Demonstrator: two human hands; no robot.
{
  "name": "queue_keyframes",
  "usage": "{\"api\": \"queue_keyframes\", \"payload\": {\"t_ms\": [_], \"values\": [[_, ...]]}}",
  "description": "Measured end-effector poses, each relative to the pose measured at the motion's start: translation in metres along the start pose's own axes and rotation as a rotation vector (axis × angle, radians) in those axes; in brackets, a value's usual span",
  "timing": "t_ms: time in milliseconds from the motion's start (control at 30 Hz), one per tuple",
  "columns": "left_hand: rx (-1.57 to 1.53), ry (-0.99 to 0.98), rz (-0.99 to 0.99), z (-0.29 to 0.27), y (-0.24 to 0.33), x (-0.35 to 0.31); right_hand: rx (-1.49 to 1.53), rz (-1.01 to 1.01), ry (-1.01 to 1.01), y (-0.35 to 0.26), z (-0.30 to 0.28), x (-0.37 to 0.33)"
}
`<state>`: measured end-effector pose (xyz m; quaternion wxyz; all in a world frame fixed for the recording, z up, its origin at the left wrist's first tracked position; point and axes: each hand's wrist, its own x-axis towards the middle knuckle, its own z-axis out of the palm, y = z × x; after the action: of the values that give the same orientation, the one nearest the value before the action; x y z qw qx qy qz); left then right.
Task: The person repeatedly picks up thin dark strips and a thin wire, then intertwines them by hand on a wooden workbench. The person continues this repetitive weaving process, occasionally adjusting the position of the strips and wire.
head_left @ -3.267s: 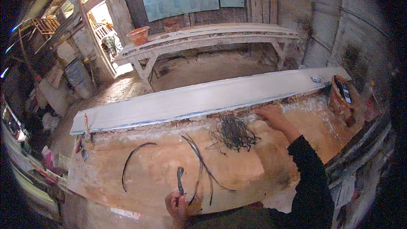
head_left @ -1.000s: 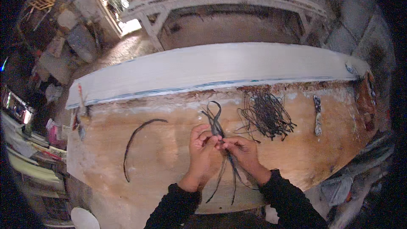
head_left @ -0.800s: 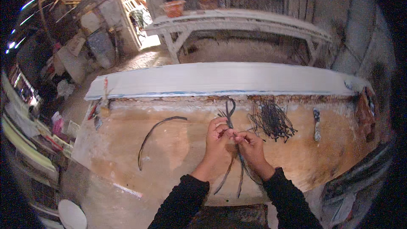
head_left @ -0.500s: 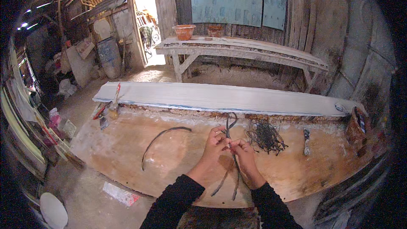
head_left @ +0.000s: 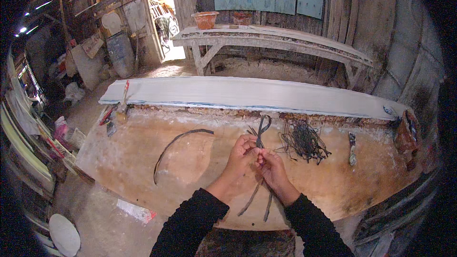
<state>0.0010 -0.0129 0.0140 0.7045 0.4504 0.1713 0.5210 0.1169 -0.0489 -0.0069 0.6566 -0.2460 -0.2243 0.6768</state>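
Over the middle of the wooden board, my left hand point(head_left: 239, 156) and my right hand point(head_left: 276, 167) meet, both closed on a dark cord point(head_left: 263, 124). A loop of the cord stands up above the fingers, and its tails hang below the hands toward the near edge. My fingertips pinch it where the strands come together; the exact crossing is hidden. On the board to the left lies a single curved dark strip point(head_left: 167, 147). Just right of my hands is a tangled heap of thin black strips point(head_left: 307, 142), with a small black-and-white bundle point(head_left: 352, 148) farther right.
A long white plank point(head_left: 247, 94) runs along the board's point(head_left: 128, 157) far edge. A brush point(head_left: 124, 102) leans at its left end, and a reddish-brown container point(head_left: 405, 131) stands at the right. Behind is a white bench point(head_left: 276, 39) with an orange bowl point(head_left: 205, 20).
The view has tipped down slightly, so the bench and plank appear higher. Both hands keep their pinch on the cord, and its loop shows somewhat wider.
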Motion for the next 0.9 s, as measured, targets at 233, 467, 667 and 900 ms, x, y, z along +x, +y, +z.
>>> {"api": "queue_keyframes", "payload": {"t_ms": [233, 467, 667, 900], "values": [[0.101, -0.028, 0.007, -0.004, -0.003, 0.003, 0.068, 0.040, 0.092, -0.002, 0.000, -0.001], [0.262, -0.004, 0.017, -0.008, -0.005, 0.005, -0.645, -0.328, 0.179, -0.009, 0.005, -0.004], [0.171, 0.011, -0.073, -0.015, -0.008, 0.006, -1.313, -0.887, 0.096, -0.012, 0.008, -0.009], [0.190, -0.066, -0.190, -0.026, 0.006, 0.011, -1.469, -0.923, -0.196, -0.024, 0.016, -0.014]]}}
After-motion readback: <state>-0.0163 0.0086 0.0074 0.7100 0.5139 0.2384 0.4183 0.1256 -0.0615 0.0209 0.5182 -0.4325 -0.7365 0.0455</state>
